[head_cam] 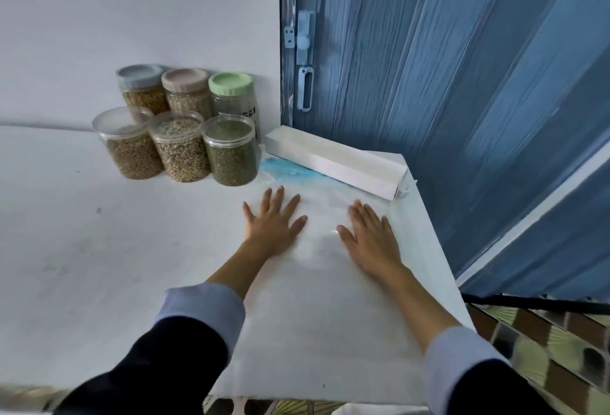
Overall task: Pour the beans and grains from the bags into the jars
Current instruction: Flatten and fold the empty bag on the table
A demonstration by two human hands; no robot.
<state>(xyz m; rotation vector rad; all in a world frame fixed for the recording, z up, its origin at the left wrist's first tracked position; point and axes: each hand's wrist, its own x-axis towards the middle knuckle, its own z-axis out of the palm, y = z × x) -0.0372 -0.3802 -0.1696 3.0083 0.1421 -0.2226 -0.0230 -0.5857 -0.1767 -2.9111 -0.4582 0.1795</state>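
My left hand [273, 220] and my right hand [369, 233] lie flat, fingers spread, on a clear empty plastic bag [321, 216] spread on the white table [99, 249]. Several clear jars stand at the back. In the front row, without lids, are a jar of tan grain [132, 147], a jar of pale beans [181, 150] and a jar of green beans [232, 154]. Behind them stand a grey-lidded jar [142, 88], a beige-lidded jar [186, 91] and a green-lidded jar [234, 94].
A long white box [336, 160] lies at the back right of the table, with a blue-tinted plastic bag [287, 168] beside it. A blue folding door [462, 84] stands right behind the table's right edge. Patterned floor [544, 348] shows at the lower right.
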